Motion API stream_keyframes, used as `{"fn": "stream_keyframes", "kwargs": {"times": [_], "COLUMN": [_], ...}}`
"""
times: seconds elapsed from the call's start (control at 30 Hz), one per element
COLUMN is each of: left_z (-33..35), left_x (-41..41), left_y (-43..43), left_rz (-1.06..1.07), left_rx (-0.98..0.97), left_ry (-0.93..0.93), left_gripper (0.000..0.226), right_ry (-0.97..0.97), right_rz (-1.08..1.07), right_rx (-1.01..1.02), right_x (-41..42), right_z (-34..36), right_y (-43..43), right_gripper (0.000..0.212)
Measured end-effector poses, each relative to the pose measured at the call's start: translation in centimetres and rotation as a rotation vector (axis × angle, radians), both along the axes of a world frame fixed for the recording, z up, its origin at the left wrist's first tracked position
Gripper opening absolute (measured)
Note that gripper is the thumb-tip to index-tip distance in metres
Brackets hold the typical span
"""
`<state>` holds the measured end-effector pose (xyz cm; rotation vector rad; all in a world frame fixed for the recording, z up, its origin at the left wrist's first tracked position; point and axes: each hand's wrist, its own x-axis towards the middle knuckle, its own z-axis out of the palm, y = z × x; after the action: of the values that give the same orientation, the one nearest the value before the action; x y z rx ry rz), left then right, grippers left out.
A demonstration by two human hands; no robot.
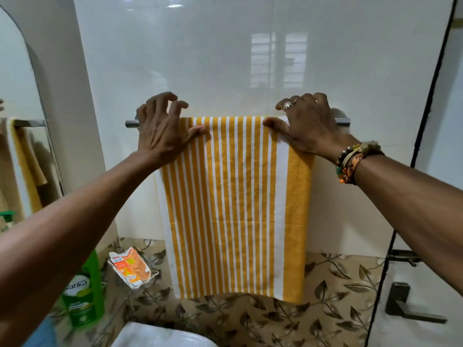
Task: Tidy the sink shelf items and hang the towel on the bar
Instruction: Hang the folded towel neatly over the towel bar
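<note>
- Sink point(160, 336): the white rim shows at 6 o'clock, nearest the camera.
- Green bottle point(84, 296): stands upright at 7 o'clock on the shelf side, partly hidden by the left forearm. Judgement: upright storage keeps the cap accessible.
- Soap packet point(130, 267): lies tilted in a clear holder point(152, 275) at 7 o'clock, just beyond the bottle and near the towel's lower left corner, not touching it.
- Towel point(233, 196): yellow and white stripes, draped over the bar point(131, 123) and hanging flat from centre down to 6 o'clock. Its top fold sits on the bar between the two hands.
- Left hand point(160, 131): at 10 o'clock. The thumb presses the towel's upper left corner and the fingers arch above the bar. Whether they grasp cloth behind it cannot be told.
- Right hand point(308, 126): at 2 o'clock. The thumb lies on the front face and the fingers hook over the bar, grasping the towel's upper right corner.
- Judgement: the corner holds allow spreading and levelling; hanging appears almost complete.
- Wall point(225, 58): glossy tile behind the bar, at 12 o'clock.
</note>
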<state>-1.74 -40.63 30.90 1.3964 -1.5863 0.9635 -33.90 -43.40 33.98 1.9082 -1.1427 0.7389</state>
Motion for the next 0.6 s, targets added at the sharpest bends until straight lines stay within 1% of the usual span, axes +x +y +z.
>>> {"fn": "stream_keyframes", "kwargs": {"times": [0.1,0.17,0.23,0.3,0.43,0.5,0.6], "left_z": [-1.5,-2.8,-3.9,-4.9,-6.0,-6.6,-7.7], "left_x": [-0.2,-0.9,-1.7,-2.1,-1.9,-1.7,-1.1], "left_y": [0.5,1.0,1.3,1.5,1.9,2.1,2.5], "left_rz": [-0.014,-0.071,-0.125,-0.153,-0.311,-0.331,-0.368], "left_rx": [-0.054,-0.098,-0.097,-0.066,-0.052,-0.038,0.049], "left_ry": [0.185,0.415,0.652,0.781,0.903,0.96,1.088], "left_gripper": [0.081,0.084,0.089,0.091,0.087,0.086,0.083], "right_ry": [-0.05,-0.133,-0.305,-0.476,-0.705,-0.849,-1.08], "right_rz": [0.034,0.039,0.075,0.131,0.269,0.382,0.509], "right_rx": [-0.088,-0.159,-0.241,-0.269,-0.108,-0.002,0.159], "right_x": [-0.6,-0.9,-1.0,-1.0,-0.5,-0.4,-0.3], "right_z": [-1.0,-1.8,-3.5,-5.6,-8.6,-9.2,-9.7], "right_y": [0.5,0.9,1.5,2.0,2.6,2.8,3.3], "right_gripper": [0.084,0.08,0.073,0.069,0.072,0.073,0.065]}}
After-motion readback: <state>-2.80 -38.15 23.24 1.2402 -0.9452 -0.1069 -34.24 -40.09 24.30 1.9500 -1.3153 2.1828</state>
